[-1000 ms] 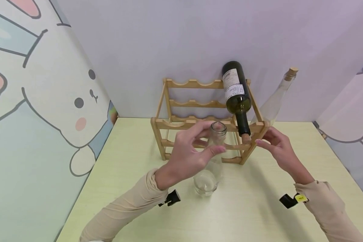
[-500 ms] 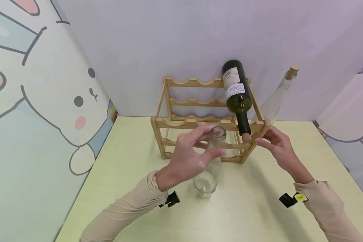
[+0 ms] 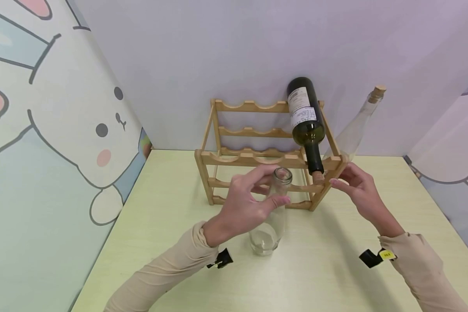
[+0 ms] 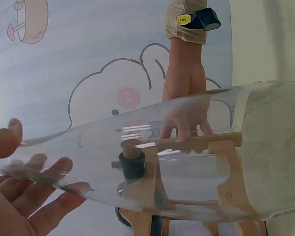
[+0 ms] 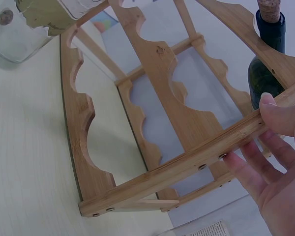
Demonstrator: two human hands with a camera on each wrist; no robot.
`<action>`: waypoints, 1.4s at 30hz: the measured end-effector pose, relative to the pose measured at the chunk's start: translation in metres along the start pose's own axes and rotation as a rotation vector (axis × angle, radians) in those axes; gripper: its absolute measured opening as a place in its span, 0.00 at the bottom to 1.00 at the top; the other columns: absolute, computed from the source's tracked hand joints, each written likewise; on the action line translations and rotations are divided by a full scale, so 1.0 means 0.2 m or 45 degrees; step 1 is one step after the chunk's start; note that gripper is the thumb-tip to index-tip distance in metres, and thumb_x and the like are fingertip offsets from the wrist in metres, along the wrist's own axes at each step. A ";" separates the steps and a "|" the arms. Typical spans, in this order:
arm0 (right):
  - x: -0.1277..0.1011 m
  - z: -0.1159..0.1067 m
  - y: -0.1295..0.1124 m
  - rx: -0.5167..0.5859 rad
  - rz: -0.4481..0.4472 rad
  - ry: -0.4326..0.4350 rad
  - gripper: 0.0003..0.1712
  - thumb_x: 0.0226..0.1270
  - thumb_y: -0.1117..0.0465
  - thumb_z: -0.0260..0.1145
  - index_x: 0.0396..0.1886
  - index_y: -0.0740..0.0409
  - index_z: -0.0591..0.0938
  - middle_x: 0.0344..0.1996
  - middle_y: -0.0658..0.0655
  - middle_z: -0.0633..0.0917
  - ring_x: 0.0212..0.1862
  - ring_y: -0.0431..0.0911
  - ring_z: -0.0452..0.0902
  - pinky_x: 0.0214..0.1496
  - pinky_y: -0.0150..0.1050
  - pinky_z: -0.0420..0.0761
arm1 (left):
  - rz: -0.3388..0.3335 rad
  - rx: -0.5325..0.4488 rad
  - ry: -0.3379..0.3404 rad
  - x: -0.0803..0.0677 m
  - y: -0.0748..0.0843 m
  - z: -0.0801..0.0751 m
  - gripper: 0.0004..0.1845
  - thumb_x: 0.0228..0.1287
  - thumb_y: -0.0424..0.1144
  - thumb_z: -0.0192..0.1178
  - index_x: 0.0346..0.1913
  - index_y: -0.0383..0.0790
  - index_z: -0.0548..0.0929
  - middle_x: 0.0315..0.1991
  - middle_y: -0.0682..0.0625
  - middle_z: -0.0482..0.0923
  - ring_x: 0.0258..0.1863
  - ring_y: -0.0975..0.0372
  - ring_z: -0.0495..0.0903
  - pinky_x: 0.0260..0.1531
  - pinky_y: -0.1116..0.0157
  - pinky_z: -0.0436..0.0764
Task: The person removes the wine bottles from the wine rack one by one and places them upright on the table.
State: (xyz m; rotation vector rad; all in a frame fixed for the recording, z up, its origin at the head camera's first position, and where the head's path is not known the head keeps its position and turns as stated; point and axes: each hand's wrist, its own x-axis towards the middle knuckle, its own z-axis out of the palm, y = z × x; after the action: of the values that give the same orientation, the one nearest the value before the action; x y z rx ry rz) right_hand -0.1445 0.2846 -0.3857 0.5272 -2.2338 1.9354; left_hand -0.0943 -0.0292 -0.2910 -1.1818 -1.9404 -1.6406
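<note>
My left hand [image 3: 245, 208] holds a clear glass bottle [image 3: 268, 236] by its neck, fingers behind and thumb in front. Its mouth bears no cork, and it stands in front of a wooden wine rack [image 3: 253, 160]. In the left wrist view the bottle [image 4: 103, 167] fills the middle, with the fingertips [image 4: 64, 165] curved round its narrow part. My right hand [image 3: 356, 186] grips the rack's right front post [image 5: 172, 172], thumb on one side and fingers on the other. A dark green wine bottle [image 3: 306, 108] lies in the top right slot, its cork [image 3: 317, 177] towards me.
A clear bottle with a cork [image 3: 352, 134] stands behind the right side of the rack, by the back wall [image 3: 171, 86]. The pale table [image 3: 171, 190] meets a rabbit-painted wall [image 3: 78, 108] on the left and another painted wall [image 3: 448, 147] on the right.
The top of the clear bottle has come slightly lower and nearer to me, my left hand moving with it. The right hand and the rack keep their places.
</note>
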 end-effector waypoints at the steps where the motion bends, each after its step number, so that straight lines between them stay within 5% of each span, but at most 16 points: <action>1: 0.00 0.00 0.00 0.001 0.000 0.001 0.21 0.62 0.77 0.61 0.55 0.67 0.74 0.45 0.56 0.81 0.47 0.42 0.77 0.43 0.28 0.81 | 0.000 -0.003 -0.003 0.00 0.00 0.00 0.20 0.50 0.27 0.70 0.47 0.31 0.77 0.40 0.41 0.84 0.42 0.64 0.84 0.33 0.71 0.83; 33: -0.01 0.02 0.00 0.008 0.013 0.041 0.16 0.63 0.76 0.61 0.52 0.67 0.75 0.41 0.52 0.83 0.46 0.41 0.77 0.43 0.27 0.80 | -0.055 0.059 -0.097 -0.07 -0.09 -0.01 0.24 0.51 0.33 0.71 0.52 0.36 0.76 0.43 0.47 0.83 0.42 0.68 0.81 0.37 0.71 0.83; 42: -0.02 0.03 -0.04 -0.018 0.105 0.106 0.17 0.63 0.73 0.63 0.52 0.66 0.76 0.41 0.50 0.83 0.46 0.41 0.77 0.44 0.26 0.80 | -0.138 -0.034 -0.167 -0.09 -0.08 -0.05 0.22 0.55 0.30 0.68 0.53 0.35 0.76 0.45 0.45 0.81 0.45 0.63 0.81 0.41 0.67 0.83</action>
State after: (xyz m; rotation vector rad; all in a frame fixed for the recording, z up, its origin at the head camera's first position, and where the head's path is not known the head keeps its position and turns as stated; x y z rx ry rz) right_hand -0.1361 0.2784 -0.3804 0.3511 -2.2496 1.9404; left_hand -0.0989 -0.0456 -0.3107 -1.2431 -2.1023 -1.6860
